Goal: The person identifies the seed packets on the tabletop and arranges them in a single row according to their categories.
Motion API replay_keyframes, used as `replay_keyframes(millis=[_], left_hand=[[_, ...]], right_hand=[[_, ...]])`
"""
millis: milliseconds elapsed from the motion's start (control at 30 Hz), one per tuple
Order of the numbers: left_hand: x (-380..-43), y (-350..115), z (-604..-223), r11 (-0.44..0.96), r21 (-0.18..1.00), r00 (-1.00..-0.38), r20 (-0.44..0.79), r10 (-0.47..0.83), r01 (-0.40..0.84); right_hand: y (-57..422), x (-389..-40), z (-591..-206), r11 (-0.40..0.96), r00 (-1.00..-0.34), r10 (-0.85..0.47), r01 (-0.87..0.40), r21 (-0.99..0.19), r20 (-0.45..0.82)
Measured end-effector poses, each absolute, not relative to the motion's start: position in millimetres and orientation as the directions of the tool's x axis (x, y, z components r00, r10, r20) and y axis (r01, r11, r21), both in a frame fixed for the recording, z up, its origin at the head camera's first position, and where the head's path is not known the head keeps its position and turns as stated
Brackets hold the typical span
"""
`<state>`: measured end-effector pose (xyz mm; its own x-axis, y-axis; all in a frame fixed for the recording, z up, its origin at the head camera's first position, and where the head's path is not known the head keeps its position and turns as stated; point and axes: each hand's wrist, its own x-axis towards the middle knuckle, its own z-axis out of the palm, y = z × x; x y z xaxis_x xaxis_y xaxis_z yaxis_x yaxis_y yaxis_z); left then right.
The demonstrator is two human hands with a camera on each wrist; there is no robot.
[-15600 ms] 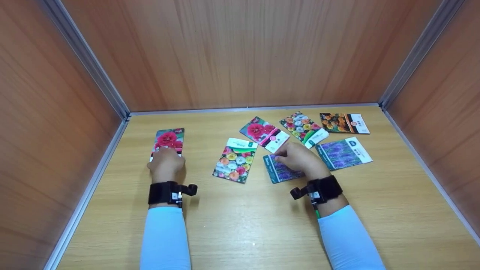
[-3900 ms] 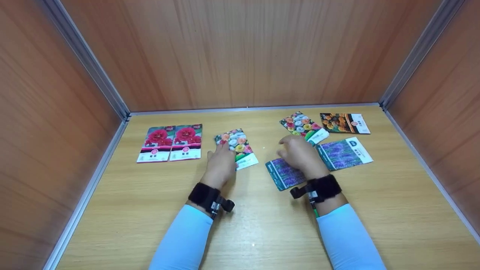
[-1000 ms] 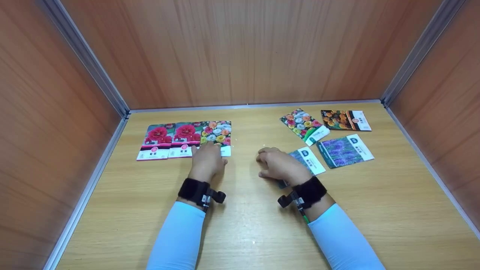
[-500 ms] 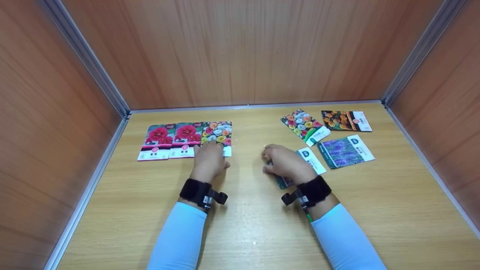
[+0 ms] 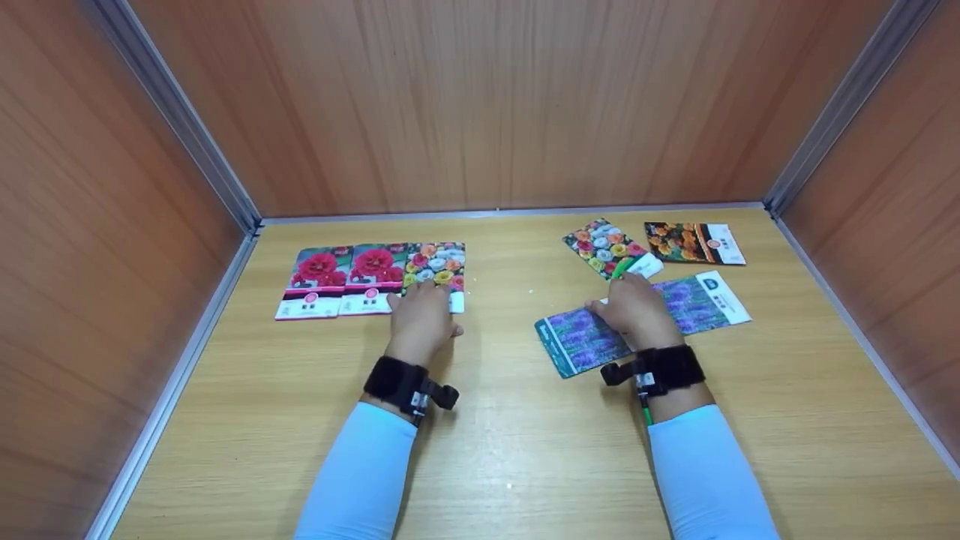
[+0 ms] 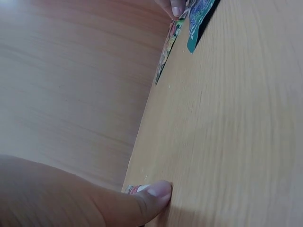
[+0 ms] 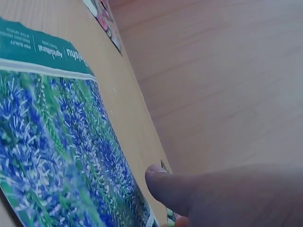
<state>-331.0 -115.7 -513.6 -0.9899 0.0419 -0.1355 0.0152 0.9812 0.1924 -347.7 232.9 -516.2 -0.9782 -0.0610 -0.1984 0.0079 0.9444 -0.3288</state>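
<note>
Resting on a rectangular multicoloured-flower packet [image 5: 435, 262] is the left hand [image 5: 421, 321], right hand [image 5: 637, 309] at a matching packet [image 5: 602, 244], both grips impossible to tell!

Worktop [image 5: 502, 442]: light wood-grain, smooth, satin, glare lower centre
Back panel [image 5: 495, 112], upper frame: reddish wood-grain, smooth, soft sheen
Corner strip [image 5: 180, 112], upper left: grey, metal-looking, dull
Lavender packets [image 5: 581, 341], right of centre: printed, smooth, slight sheen; paper or film unclear
Red-flower packets [image 5: 318, 270], left: printed, smooth
Sleeves [image 5: 360, 472], bottom: pale-blue cloth, matt
Wrist straps [image 5: 390, 381]: black, matt, cloth-like
</note>
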Motion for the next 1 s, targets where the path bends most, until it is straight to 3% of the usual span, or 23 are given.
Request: replay_keyframes(millis=[467,867,1000], left_hand=[[-331,-115,-512,0.978,0.204,-0.983,-0.182,-0.006,-0.044],[-329,-113,-511,0.982,0.186,-0.988,-0.151,0.019,-0.010],[-328,-114,-512,0.981,0.191,-0.988,-0.151,0.019,-0.010]], right_hand=[[196,-343,-520,0.938,-0.962,-0.184,-0.110,-0.330,-0.203],[165,-333,-524,0.930,-0.946,-0.289,-0.240,-0.277,-0.150],[156,-331,-524,0.913,-0.929,-0.328,-0.266,-0.309,-0.172]])
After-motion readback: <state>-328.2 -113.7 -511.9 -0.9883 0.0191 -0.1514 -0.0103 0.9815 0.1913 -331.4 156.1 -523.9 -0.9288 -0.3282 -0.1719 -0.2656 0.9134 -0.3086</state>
